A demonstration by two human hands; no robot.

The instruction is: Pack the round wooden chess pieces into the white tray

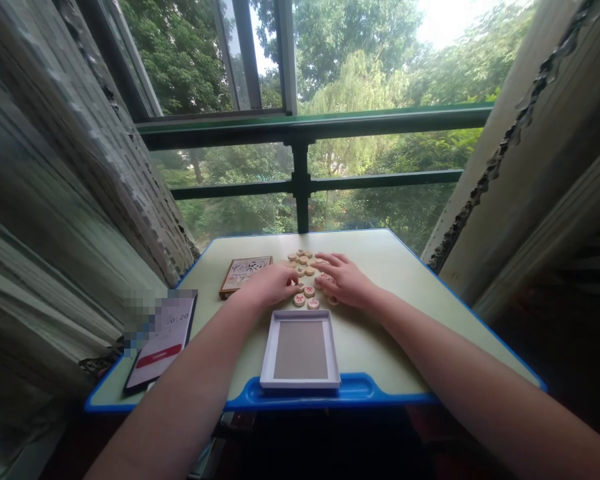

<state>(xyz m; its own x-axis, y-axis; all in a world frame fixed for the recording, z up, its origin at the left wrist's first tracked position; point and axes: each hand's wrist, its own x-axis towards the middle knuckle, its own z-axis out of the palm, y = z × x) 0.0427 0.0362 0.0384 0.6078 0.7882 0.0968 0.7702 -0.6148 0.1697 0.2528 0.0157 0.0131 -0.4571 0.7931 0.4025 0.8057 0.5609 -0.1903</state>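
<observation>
Round wooden Chinese chess pieces [309,291] with red or dark characters lie in a loose cluster on the pale table. My left hand [273,285] comes in from the left side of the cluster, its thumb and fingertips closed on one chess piece [300,287]. On the right, my right hand [349,281] has its fingers stretched out and apart over several pieces, partly hiding them. Nearer to me stands an open white shallow box [265,353] with a grey-brown bottom; no piece shows in it.
A lid-like box with dark calligraphy [245,268] lies left of the pieces. A tablet [165,333] showing a timer rests at the table's left edge. The table [405,333] has a blue rim and a front groove. Curtains and a window with a green railing [380,122] surround it.
</observation>
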